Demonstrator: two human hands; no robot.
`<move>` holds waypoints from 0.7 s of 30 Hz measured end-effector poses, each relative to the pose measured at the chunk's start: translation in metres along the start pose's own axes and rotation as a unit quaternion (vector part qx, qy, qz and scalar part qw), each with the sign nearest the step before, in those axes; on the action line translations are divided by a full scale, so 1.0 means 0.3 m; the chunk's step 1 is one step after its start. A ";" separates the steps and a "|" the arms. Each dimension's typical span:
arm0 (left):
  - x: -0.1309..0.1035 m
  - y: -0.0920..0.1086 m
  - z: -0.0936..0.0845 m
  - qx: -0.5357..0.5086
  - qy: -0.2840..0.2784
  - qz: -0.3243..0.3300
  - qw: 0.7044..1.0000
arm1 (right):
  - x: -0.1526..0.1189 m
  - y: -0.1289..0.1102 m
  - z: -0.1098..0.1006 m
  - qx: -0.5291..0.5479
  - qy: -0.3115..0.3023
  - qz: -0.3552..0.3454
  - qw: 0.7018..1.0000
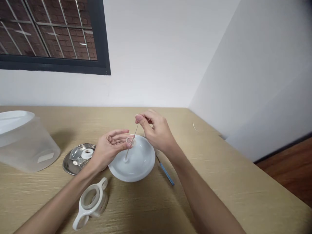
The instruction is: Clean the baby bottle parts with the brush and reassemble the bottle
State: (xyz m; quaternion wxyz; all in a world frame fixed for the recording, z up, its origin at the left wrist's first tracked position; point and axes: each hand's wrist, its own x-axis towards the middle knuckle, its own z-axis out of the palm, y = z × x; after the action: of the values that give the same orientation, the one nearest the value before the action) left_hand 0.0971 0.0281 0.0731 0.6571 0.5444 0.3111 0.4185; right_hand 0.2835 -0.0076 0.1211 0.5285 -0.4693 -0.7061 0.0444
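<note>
Over a shallow white bowl [142, 164], my right hand [156, 128] pinches the top of a thin dark wire-like strand [135, 132]. The strand runs down to a small clear ring [131, 140]. My left hand [110, 148] holds that ring between thumb and fingers, palm turned inward. From the ring a pale cord [127, 154] hangs to a small white piece [125, 160] at the bowl's surface. How the strand and the ring are joined is too small to tell.
Left of the bowl lies a metal tray [69, 166] with a white roll [87, 153] and small parts. A translucent bucket [31, 146] stands far left. A white two-handled ring [90, 201] is in front, a blue-handled tool [167, 174] right, a pale scrap [195, 126] farther right.
</note>
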 end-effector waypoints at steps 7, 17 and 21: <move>0.016 -0.027 -0.022 -0.039 -0.011 -0.005 0.999 | -0.014 0.016 0.037 0.011 -0.085 0.019 0.996; 0.024 -0.007 -0.039 -0.036 0.005 0.011 0.999 | -0.031 -0.011 0.070 0.003 -0.075 -0.007 0.997; 0.011 -0.004 -0.027 0.030 -0.005 0.006 1.000 | -0.032 -0.035 0.050 -0.005 0.006 -0.017 1.000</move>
State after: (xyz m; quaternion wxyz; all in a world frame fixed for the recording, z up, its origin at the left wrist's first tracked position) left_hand 0.0918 0.0345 0.0702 0.6396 0.5677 0.3167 0.4103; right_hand 0.2652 -0.0136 0.1137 0.5312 -0.4598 -0.7111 0.0287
